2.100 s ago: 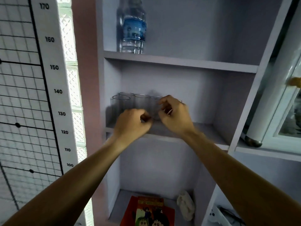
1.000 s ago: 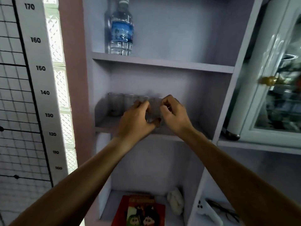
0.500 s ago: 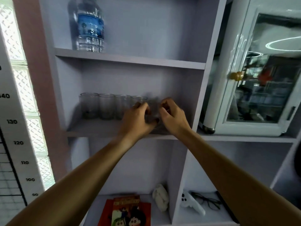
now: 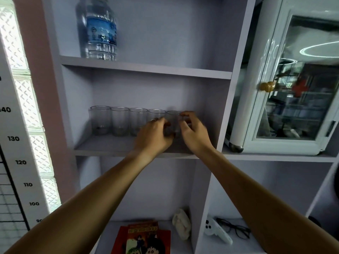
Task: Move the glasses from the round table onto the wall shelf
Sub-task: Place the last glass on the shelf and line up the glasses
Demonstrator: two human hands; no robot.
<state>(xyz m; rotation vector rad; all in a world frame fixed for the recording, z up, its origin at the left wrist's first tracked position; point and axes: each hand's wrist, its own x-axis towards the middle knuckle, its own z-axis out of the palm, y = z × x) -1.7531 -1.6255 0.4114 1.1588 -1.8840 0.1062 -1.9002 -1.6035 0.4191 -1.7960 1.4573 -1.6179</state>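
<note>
Reaching both arms up into the middle bay of the wall shelf (image 4: 113,152). We see five clear glasses (image 4: 119,121) upright in a row along the back, running left to right, rims close together. Our left hand (image 4: 154,134) sits in front of the fourth glass, fingers curled toward the left side of the rightmost glass (image 4: 173,121). Our right hand (image 4: 192,132) cups that same glass from the right, thumb and fingers bent around it. It stands on the board between both hands, so we're holding it two-handed. To its right, a short bare stretch of board, then the bay's side panel (image 4: 220,116). Front lip of the board is under our wrists. Upper board carries a water bottle (image 4: 100,32) at left.
</note>
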